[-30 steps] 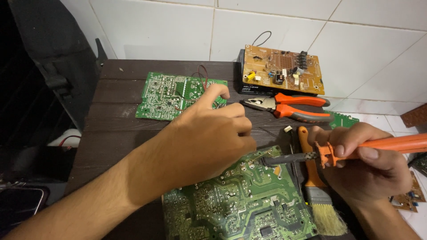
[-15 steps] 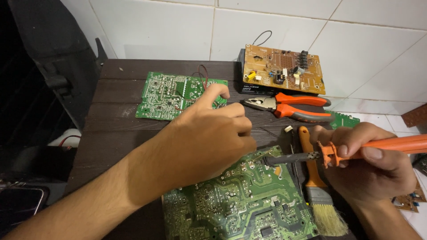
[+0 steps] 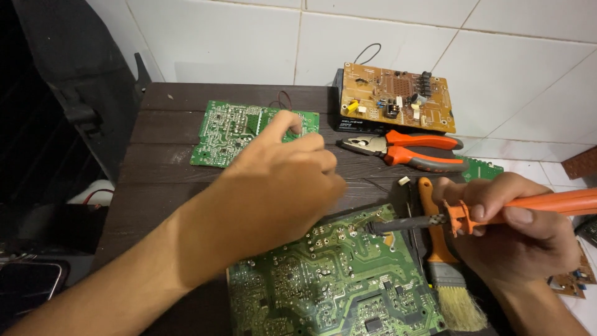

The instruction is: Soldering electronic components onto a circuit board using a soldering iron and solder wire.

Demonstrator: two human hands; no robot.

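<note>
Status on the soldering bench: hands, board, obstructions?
Right hand grips orange soldering iron, tip on large green circuit board. Left hand rests on board's top edge, contents hidden. Brush and pliers beside, not blocking.

place: electronics repair bench | evidence: circuit boards (image 3: 336, 286), pliers (image 3: 404, 149), brush (image 3: 451, 283)

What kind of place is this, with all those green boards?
Probably a home electronics repair bench. A soldering iron in the right hand touches a green circuit board, pliers lie nearby, and a brown board sits by the tiled wall.
</note>
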